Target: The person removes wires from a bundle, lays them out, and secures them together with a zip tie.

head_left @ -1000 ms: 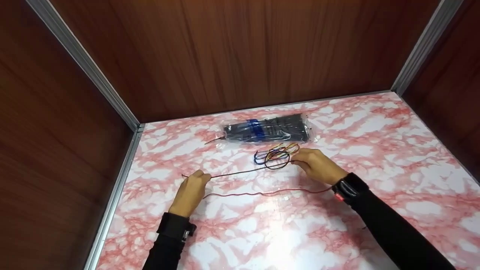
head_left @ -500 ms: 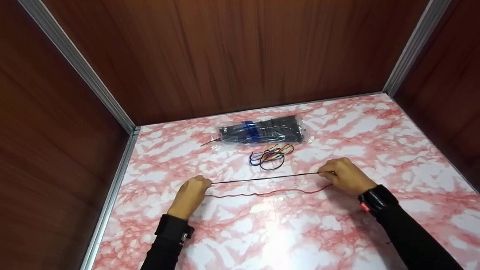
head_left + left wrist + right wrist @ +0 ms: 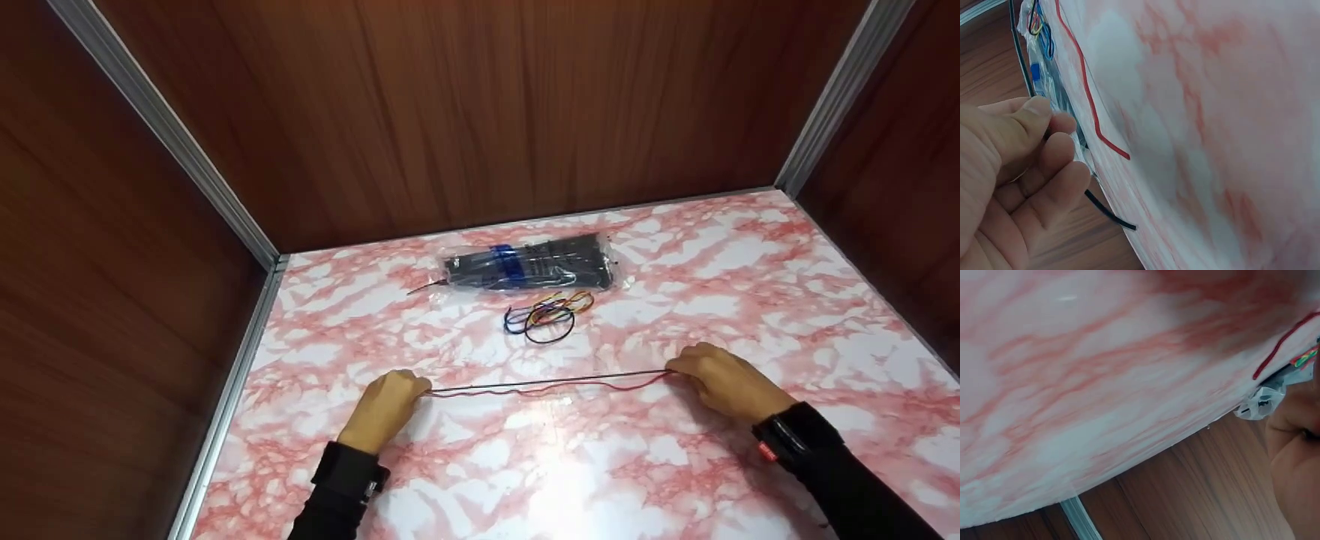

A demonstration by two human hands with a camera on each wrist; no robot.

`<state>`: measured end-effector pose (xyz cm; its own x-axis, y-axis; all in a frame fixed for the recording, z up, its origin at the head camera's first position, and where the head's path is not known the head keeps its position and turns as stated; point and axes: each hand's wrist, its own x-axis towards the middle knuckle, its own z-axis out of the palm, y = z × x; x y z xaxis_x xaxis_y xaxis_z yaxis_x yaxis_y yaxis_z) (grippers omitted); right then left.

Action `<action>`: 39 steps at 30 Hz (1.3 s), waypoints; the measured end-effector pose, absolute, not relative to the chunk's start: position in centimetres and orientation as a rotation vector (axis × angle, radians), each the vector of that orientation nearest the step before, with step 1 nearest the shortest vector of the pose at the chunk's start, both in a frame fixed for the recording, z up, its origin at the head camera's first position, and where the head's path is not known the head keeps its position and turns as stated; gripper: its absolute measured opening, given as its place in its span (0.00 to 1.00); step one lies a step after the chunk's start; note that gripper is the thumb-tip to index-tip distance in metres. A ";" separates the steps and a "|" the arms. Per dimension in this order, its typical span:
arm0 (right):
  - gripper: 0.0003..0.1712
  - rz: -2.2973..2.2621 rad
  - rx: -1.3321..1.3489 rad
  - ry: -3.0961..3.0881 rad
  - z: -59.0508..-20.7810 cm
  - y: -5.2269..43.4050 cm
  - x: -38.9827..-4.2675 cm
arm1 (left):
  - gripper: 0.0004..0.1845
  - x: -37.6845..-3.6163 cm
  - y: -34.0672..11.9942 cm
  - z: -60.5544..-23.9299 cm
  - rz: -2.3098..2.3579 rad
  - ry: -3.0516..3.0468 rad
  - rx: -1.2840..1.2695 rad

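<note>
A black wire point(image 3: 547, 381) runs straight between my two hands in the head view. Its left part is pinched between thumb and fingers of my left hand point(image 3: 384, 409), and a short tail point(image 3: 1107, 212) sticks out below that hand in the left wrist view. My right hand point(image 3: 731, 379) holds the other end; its fingertips are mostly out of frame in the right wrist view. Just in front of the black wire, a wavy red wire point(image 3: 630, 388) lies on the table, and its left end shows apart from my left fingers in the left wrist view.
Behind the hands lies a loose bundle of coiled wires point(image 3: 551, 309) in blue, yellow, red and black. Beyond it is a clear plastic bag point(image 3: 566, 262) of dark strips with a blue band. Brown wood-look panels point(image 3: 465, 127) wall the marbled table point(image 3: 600, 480).
My right hand has moved right and toward me, drawing the black wire away from the coiled bundle and straight. Both hands have lowered it close to the red wire.
</note>
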<state>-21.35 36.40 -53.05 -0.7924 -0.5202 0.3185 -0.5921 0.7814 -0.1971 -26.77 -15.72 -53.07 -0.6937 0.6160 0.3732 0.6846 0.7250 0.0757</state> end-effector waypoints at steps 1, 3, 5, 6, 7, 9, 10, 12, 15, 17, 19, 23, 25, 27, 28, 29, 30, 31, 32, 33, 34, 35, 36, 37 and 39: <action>0.13 0.408 0.866 -2.709 -53.2 36.6 -21.1 | 0.08 -26.7 -15.7 -53.1 -0.293 -2.605 -1.023; 0.13 0.398 0.857 -2.662 -53.5 37.1 -20.8 | 0.07 -26.6 -15.8 -53.3 -0.288 -2.598 -1.036; 0.15 0.409 0.855 -2.601 -53.8 37.5 -20.5 | 0.07 -26.4 -15.9 -53.4 -0.295 -2.596 -1.045; 0.15 0.408 0.859 -2.568 -53.9 37.7 -20.4 | 0.07 -26.3 -15.9 -53.4 -0.300 -2.596 -1.046; 0.15 0.410 0.868 -2.542 -54.1 37.9 -20.4 | 0.08 -26.3 -15.9 -53.5 -0.295 -2.593 -1.048; 0.13 0.404 0.883 -2.502 -54.3 38.1 -20.4 | 0.09 -26.2 -15.9 -53.5 -0.274 -2.589 -1.048; 0.13 0.396 0.889 -2.490 -54.4 38.2 -20.4 | 0.09 -26.2 -15.9 -53.6 -0.256 -2.585 -1.046; 0.11 0.376 0.901 -2.474 -54.6 38.2 -20.5 | 0.10 -26.2 -15.7 -53.7 -0.214 -2.576 -1.041; 0.11 0.350 0.913 -2.456 -54.6 38.1 -20.7 | 0.09 -26.2 -15.4 -54.0 -0.163 -2.583 -1.032; 0.12 0.331 0.924 -2.443 -54.6 38.1 -20.7 | 0.09 -26.2 -15.2 -54.1 -0.149 -2.606 -1.025; 0.11 0.314 0.930 -2.440 -54.5 37.9 -20.7 | 0.09 -26.2 -15.0 -54.2 -0.153 -2.636 -1.017; 0.09 0.258 0.918 -2.459 -54.5 37.6 -20.7 | 0.09 -26.1 -14.8 -54.3 -0.173 -2.674 -0.985; 0.08 0.233 0.904 -2.475 -54.4 37.4 -20.7 | 0.09 -26.0 -14.7 -54.2 -0.177 -2.677 -0.971; 0.09 0.211 0.888 -2.489 -54.5 37.3 -20.7 | 0.09 -26.0 -14.6 -54.1 -0.189 -2.671 -0.962; 0.09 0.203 0.883 -2.495 -54.5 37.3 -20.7 | 0.09 -25.9 -14.5 -54.0 -0.191 -2.668 -0.960; 0.09 0.200 0.880 -2.500 -54.5 37.3 -20.7 | 0.09 -25.8 -14.5 -54.0 -0.195 -2.665 -0.959; 0.09 0.199 0.879 -2.502 -54.5 37.3 -20.7 | 0.09 -25.8 -14.4 -53.9 -0.196 -2.661 -0.957; 0.10 0.204 0.877 -2.504 -54.6 37.3 -20.7 | 0.09 -25.7 -14.4 -53.9 -0.197 -2.656 -0.956; 0.10 0.208 0.877 -2.505 -54.6 37.3 -20.8 | 0.09 -25.7 -14.3 -53.9 -0.197 -2.650 -0.954; 0.09 0.216 0.880 -2.503 -54.6 37.3 -20.8 | 0.09 -25.7 -14.3 -53.8 -0.192 -2.645 -0.954; 0.09 0.227 0.881 -2.501 -54.7 37.3 -20.8 | 0.09 -25.6 -14.2 -53.8 -0.185 -2.639 -0.954; 0.09 0.237 0.883 -2.500 -54.7 37.3 -20.8 | 0.10 -25.6 -14.2 -53.7 -0.181 -2.633 -0.954; 0.08 0.247 0.885 -2.500 -54.7 37.3 -20.8 | 0.10 -25.6 -14.1 -53.7 -0.174 -2.626 -0.955; 0.08 0.256 0.885 -2.504 -54.8 37.3 -20.8 | 0.10 -25.5 -14.1 -53.6 -0.169 -2.620 -0.956; 0.08 0.263 0.881 -2.512 -54.9 37.3 -20.7 | 0.10 -25.5 -14.0 -53.5 -0.159 -2.612 -0.954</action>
<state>-20.68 37.25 -54.86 -0.6880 -0.5413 0.4834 -0.6298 0.7763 -0.0271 -25.52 -14.00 -53.50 -0.7102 0.6022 0.3647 0.6419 0.7666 -0.0156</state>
